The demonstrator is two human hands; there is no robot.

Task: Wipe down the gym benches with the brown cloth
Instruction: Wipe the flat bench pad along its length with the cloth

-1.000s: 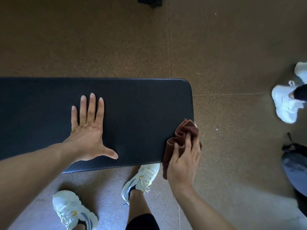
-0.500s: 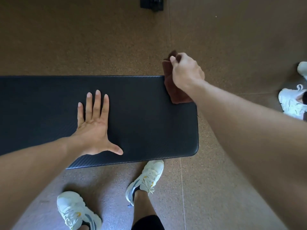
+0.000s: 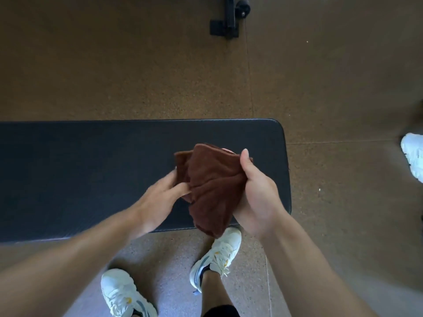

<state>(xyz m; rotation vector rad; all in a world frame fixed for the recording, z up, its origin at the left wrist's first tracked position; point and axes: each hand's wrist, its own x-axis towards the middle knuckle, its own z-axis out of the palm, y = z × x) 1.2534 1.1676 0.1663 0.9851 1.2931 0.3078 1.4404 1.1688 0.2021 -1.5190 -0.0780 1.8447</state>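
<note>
Brown cloth [image 3: 212, 184] is bunched and held above the black bench pad [image 3: 91, 170], near its 3 o'clock end. Right hand [image 3: 256, 193] grips the cloth's 3 o'clock side, thumb up; left hand [image 3: 160, 197] pinches the 9 o'clock edge w/ fingers [image 3: 180, 187]. Likely refolding: should flatten to a clean face, then press flat and stroke lengthwise w/ overlapping passes, incl. edges.

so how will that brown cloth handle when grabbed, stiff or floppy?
Likely floppy: the brown cloth bunches into folds between the right hand and left hand, its lower end drooping past the bench edge. Probably light, since a loose grip carries it. Its fuzzy nap suggests little slip.
</note>
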